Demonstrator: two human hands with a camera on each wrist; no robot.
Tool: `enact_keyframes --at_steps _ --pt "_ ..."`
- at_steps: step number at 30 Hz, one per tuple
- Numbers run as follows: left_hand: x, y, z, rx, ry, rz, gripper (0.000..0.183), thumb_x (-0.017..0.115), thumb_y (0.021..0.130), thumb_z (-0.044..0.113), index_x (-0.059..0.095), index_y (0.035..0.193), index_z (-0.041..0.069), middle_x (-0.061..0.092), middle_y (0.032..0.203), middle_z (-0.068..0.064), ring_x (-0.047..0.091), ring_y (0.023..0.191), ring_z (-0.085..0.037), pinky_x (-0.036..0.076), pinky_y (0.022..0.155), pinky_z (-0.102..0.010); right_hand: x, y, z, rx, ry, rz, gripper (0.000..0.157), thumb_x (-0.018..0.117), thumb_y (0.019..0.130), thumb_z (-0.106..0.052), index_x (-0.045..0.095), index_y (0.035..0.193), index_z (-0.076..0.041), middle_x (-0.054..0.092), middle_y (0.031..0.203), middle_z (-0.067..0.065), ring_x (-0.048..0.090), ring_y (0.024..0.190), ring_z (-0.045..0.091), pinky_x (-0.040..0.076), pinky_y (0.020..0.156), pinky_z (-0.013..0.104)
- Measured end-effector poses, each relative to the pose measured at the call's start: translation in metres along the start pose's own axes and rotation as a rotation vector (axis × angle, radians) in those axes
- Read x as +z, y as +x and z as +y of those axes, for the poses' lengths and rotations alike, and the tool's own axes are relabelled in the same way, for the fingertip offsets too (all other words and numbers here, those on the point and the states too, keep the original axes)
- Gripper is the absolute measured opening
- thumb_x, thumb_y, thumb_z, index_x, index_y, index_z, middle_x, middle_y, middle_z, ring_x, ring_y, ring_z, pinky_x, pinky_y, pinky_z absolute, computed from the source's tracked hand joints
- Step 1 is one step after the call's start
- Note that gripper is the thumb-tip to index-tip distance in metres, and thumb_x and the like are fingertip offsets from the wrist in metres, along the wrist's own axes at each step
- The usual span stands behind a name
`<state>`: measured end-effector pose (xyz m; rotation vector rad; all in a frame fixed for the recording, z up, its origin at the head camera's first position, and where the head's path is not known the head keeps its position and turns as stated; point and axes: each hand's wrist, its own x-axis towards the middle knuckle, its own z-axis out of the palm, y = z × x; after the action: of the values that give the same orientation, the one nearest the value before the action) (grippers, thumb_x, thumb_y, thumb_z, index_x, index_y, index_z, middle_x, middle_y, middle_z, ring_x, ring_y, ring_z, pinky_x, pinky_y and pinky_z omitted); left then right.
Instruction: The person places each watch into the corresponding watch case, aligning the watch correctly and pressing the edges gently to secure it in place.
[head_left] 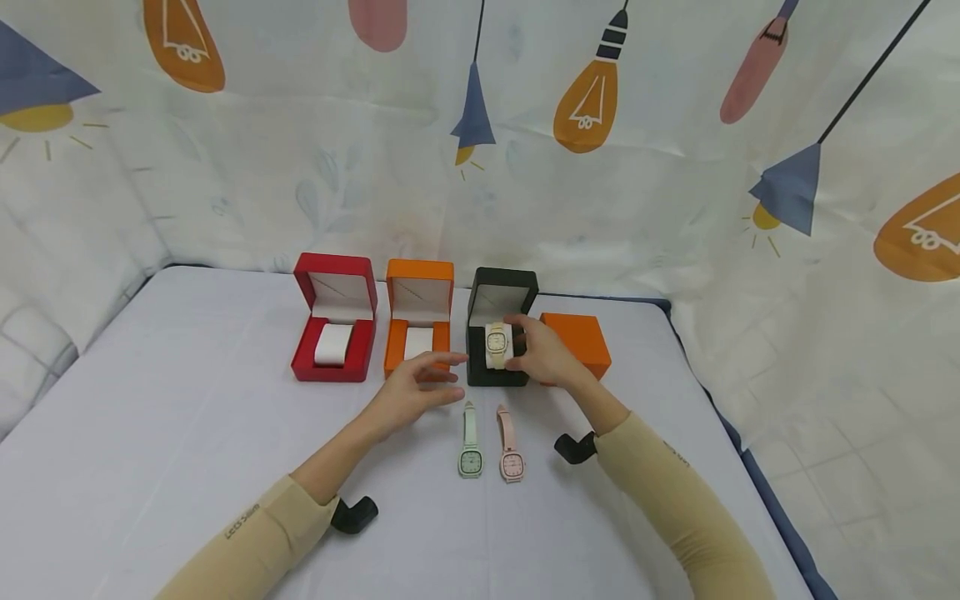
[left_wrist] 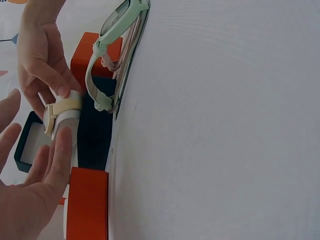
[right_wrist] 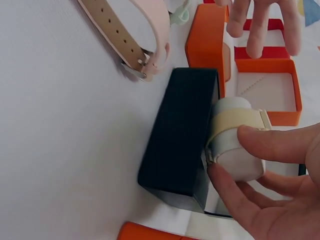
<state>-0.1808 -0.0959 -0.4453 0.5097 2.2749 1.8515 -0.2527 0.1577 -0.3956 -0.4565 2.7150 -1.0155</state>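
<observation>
Right hand [head_left: 546, 354]: pinching the white rounded cushion [right_wrist: 240, 162].
Cream-strapped square-faced watch [head_left: 497, 342]: round that cushion, at the open dark box [head_left: 497, 379].
Left hand [head_left: 407, 395]: loosely spread, I see, at the box's eight o'clock.

4 boxes [head_left: 495, 378] abreast, 2 watches [head_left: 471, 463] in front

From where I stand, both arms reach forward and slant inward, the left forearm [head_left: 337, 458] from one side and the right forearm [head_left: 603, 410] from the other. The left hand [head_left: 420, 387] is relaxed, its fingers reaching loosely across toward its partner and its thumb standing apart from them. The right hand [head_left: 546, 350] sits a little farther out (clearly the busier of the pair), thumb and fingers curved round in a gripping pinch. The two are near each other, with their fingertips apart.
</observation>
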Motion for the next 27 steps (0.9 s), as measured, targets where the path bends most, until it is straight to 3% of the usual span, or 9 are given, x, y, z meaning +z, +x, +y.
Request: enact_keyframes --at_steps 16,27 --pt "-0.001 0.0 -0.002 0.011 -0.02 -0.015 0.053 0.079 0.093 0.022 0.061 0.142 0.018 0.055 0.144 -0.015 0.059 0.123 -0.032 0.056 0.093 -0.044 -0.003 0.011 0.003 0.032 -0.073 -0.066 0.07 0.081 0.086 -0.003 0.048 0.148 -0.004 0.061 0.131 0.016 0.06 0.113 0.031 0.055 0.093 0.042" --pt "-0.001 0.0 -0.002 0.006 0.005 -0.018 0.055 0.078 0.094 0.02 0.059 0.145 0.014 0.056 0.144 -0.015 0.059 0.123 -0.03 0.056 0.094 -0.046 0.001 0.015 0.009 -0.027 -0.16 -0.087 0.067 0.081 0.087 -0.004 0.049 0.146 0.0 0.059 0.126 0.019 0.061 0.099 0.028 0.057 0.087 0.037"
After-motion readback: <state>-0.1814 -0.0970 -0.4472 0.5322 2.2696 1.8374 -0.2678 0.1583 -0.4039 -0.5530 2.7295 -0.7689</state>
